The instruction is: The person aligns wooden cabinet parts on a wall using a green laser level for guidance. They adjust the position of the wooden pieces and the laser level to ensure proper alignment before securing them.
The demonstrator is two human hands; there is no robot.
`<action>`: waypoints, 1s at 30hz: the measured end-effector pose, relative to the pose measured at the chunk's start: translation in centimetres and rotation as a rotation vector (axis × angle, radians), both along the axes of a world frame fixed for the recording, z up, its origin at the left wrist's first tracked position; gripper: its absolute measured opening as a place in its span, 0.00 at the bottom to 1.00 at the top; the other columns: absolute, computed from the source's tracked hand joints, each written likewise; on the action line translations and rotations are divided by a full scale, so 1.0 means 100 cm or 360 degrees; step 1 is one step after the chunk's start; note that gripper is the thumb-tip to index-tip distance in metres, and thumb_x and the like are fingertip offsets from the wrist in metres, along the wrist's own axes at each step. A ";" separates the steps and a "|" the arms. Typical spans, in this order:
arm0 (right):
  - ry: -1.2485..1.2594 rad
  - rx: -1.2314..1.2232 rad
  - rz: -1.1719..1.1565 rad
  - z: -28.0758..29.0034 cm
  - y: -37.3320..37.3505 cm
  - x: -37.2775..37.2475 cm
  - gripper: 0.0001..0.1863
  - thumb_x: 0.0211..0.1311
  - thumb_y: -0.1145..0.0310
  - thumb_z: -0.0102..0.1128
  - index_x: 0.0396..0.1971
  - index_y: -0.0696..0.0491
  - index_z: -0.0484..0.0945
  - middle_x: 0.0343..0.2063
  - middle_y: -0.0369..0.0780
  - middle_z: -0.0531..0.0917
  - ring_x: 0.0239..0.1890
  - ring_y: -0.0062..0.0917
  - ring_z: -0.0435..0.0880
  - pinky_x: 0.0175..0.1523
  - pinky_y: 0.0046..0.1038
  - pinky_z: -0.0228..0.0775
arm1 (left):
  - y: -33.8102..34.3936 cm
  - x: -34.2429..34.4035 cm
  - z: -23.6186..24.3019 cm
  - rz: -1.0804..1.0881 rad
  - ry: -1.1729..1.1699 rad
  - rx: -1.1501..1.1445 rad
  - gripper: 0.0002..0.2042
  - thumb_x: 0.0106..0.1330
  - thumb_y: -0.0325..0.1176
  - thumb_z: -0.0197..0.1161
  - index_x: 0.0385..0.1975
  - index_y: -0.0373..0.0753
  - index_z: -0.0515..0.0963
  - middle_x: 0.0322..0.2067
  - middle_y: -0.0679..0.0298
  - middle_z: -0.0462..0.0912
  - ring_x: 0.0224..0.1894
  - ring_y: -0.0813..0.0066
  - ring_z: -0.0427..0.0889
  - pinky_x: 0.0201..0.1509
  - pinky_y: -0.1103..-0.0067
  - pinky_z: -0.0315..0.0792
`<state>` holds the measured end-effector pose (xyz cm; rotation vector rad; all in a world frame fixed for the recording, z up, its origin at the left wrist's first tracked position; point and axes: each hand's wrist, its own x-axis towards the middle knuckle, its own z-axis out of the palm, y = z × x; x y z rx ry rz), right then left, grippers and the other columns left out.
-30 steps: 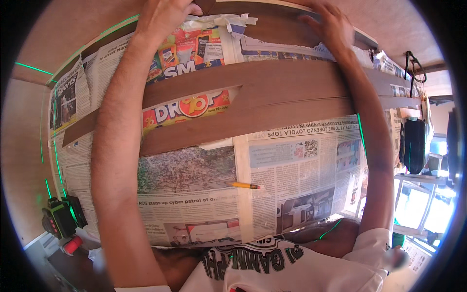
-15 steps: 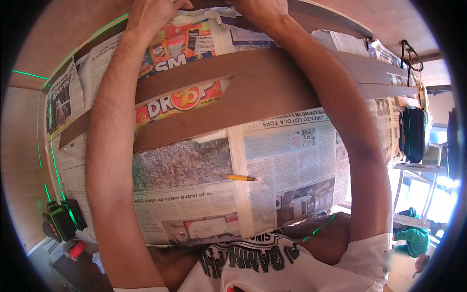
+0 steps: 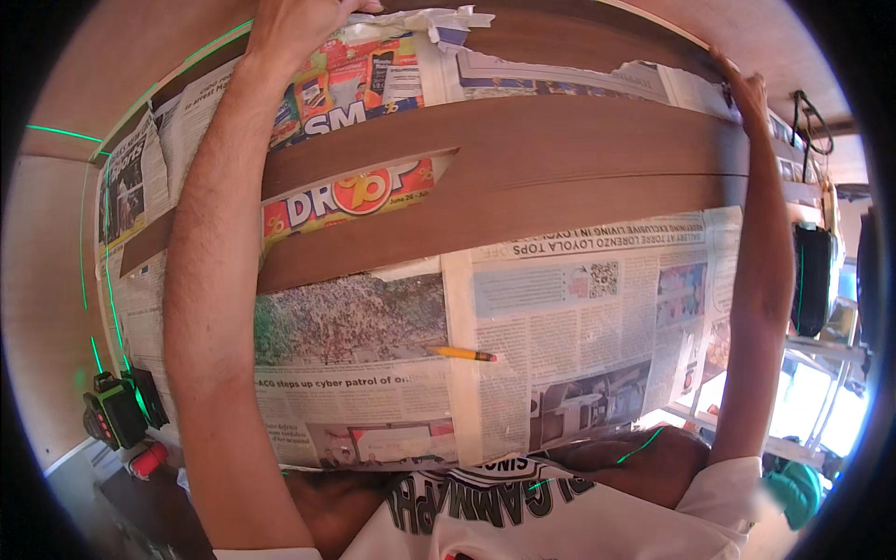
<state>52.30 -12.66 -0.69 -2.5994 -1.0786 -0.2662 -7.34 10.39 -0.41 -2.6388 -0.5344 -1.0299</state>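
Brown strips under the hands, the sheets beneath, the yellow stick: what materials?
Brown strips: probably wood veneer or laminate, matte, faint lengthwise grain, thin edges. Sheets: newsprint, with printed columns and torn edges. Yellow stick: wooden pencil by its look, painted, dark tip.

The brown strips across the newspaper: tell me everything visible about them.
The brown strips look like thin wood-grain veneer or laminate, dark brown and matte. Several lie stacked and overlapping in a long band across the newspaper covering the surface, slanting slightly down to the left. One ends in a ragged break near the colourful advert. The left hand grips at the far edge near the top; the right hand presses at the right end. A yellow pencil lies below, apart from them.
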 end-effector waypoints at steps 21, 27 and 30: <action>-0.0077 -0.0091 -0.0151 -0.027 0.000 0.006 0.77 0.35 0.10 0.61 0.65 0.73 0.69 0.64 0.63 0.73 0.72 0.53 0.69 0.75 0.45 0.58 | 0.002 0.009 -0.002 -0.0056 -0.0082 -0.0056 0.39 0.44 0.31 0.82 0.64 0.56 0.81 0.30 0.60 0.69 0.33 0.61 0.76 0.41 0.65 0.78; -0.0133 -0.0168 -0.0169 -0.030 0.004 0.012 0.79 0.35 0.09 0.59 0.66 0.74 0.67 0.64 0.64 0.73 0.74 0.56 0.64 0.77 0.47 0.53 | 0.005 0.015 -0.008 0.0066 -0.0122 0.0270 0.39 0.42 0.38 0.84 0.62 0.52 0.81 0.30 0.59 0.69 0.33 0.59 0.75 0.41 0.64 0.76; -0.0111 -0.0081 -0.0180 -0.038 0.006 0.013 0.79 0.34 0.08 0.58 0.66 0.74 0.68 0.65 0.64 0.72 0.74 0.55 0.65 0.78 0.47 0.52 | 0.002 0.012 -0.009 0.0090 -0.0068 0.0201 0.39 0.43 0.39 0.84 0.62 0.52 0.81 0.31 0.59 0.70 0.35 0.59 0.76 0.42 0.64 0.76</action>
